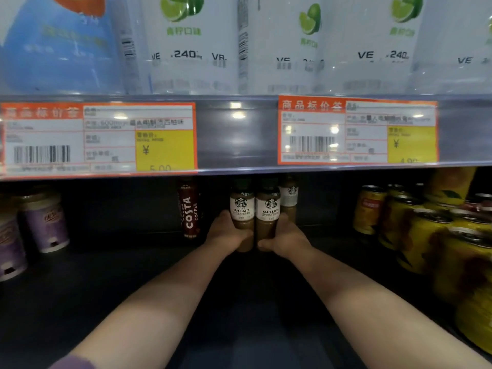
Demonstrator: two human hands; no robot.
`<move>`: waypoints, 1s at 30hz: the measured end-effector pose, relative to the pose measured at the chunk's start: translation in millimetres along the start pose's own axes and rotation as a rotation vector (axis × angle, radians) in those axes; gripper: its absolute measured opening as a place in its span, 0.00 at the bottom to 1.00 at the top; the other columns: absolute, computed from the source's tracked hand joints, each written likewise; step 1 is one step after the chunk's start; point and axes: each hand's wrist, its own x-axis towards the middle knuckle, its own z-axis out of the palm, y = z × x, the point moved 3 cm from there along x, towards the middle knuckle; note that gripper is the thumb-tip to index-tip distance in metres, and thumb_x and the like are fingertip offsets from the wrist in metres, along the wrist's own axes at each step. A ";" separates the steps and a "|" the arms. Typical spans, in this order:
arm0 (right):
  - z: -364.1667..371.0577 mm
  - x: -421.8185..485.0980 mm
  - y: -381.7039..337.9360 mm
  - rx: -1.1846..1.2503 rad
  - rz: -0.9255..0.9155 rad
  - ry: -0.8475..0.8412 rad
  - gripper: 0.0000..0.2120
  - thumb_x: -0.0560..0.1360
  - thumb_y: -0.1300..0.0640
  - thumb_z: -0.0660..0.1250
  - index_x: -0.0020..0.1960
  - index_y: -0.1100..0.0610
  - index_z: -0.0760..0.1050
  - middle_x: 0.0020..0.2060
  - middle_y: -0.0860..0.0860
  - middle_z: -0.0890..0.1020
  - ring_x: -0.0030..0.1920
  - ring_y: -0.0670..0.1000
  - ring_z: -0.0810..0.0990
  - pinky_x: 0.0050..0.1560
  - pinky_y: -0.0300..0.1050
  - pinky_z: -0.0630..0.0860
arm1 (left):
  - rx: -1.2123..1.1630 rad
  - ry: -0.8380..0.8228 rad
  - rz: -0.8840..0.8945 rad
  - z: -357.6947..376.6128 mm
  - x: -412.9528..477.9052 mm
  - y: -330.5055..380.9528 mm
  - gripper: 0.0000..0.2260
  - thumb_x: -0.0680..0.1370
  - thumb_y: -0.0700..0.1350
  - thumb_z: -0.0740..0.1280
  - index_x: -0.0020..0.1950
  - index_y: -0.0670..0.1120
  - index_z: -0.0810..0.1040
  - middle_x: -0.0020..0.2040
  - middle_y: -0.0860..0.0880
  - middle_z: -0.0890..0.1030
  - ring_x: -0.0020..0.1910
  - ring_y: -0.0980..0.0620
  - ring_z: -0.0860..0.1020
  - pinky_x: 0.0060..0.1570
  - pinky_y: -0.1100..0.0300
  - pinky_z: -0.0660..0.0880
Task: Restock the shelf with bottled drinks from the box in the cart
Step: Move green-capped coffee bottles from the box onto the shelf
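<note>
Left grip (pixel 229 235) was curled round the left latte bottle (pixel 241 209) and right grip (pixel 285 237) round the right latte bottle (pixel 267 213), deep on the dark lower shelf (pixel 106 265).
Both bottles stood upright, touching side by side, below the price-tag rail (pixel 237 134). A third latte bottle (pixel 289 198) stood just behind the right one, a Costa bottle (pixel 189 211) stood near on the left, and yellow cans (pixel 415 230) were well apart on the right.

Two latte bottles (pixel 255 209) stand between Costa bottle (pixel 189 209) and cans (pixel 415 227).

Grey price rail (pixel 239 134), orange price tags (pixel 98 137), reflected light glare (pixel 238 115)
</note>
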 end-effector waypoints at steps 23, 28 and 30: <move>-20.0 -32.0 -3.3 -0.487 -0.388 0.217 0.28 0.74 0.46 0.65 0.68 0.55 0.61 0.64 0.55 0.69 0.63 0.58 0.70 0.58 0.52 0.69 | 0.779 0.052 0.158 -24.5 -43.2 3.5 0.35 0.73 0.63 0.63 0.74 0.48 0.57 0.71 0.42 0.63 0.68 0.41 0.65 0.64 0.49 0.65; -10.0 -49.3 -19.5 -0.582 -0.635 0.148 0.28 0.73 0.45 0.65 0.70 0.54 0.64 0.67 0.54 0.68 0.66 0.58 0.66 0.64 0.53 0.64 | 0.932 0.059 0.163 -39.1 -78.2 4.2 0.36 0.73 0.66 0.60 0.75 0.50 0.55 0.74 0.44 0.60 0.72 0.40 0.59 0.68 0.45 0.59; -2.0 -55.5 -30.5 -0.592 -0.679 0.106 0.29 0.73 0.44 0.65 0.70 0.53 0.63 0.69 0.54 0.67 0.68 0.58 0.64 0.67 0.54 0.61 | 0.949 0.061 0.098 -48.3 -95.2 -1.1 0.36 0.74 0.66 0.59 0.76 0.50 0.53 0.74 0.44 0.60 0.72 0.40 0.57 0.69 0.45 0.57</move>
